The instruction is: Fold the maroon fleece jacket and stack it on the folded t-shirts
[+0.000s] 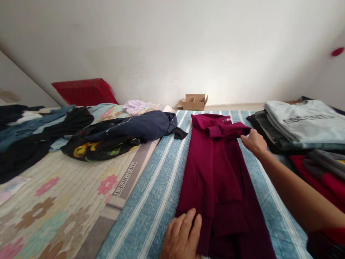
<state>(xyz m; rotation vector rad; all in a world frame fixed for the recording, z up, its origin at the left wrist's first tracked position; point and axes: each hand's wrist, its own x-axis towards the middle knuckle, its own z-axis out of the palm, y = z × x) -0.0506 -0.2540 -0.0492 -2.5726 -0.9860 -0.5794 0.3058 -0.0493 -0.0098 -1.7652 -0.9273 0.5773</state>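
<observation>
Here, the maroon sweatshirt (198, 162) lies lengthwise on the blue striped sheet (151, 187), its collar (205, 119) near the far edge. The right hand (253, 141) pinches a folded sleeve (229, 130) with closed fingers; the left hand (182, 235) rests, fingers slightly spread, on the garment's near-left side.

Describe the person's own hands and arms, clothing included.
The left hand and right hand wear no gloves or visible rings. The right forearm is bare up to a dark-and-red fabric sleeve; the left arm is out of frame.
</observation>
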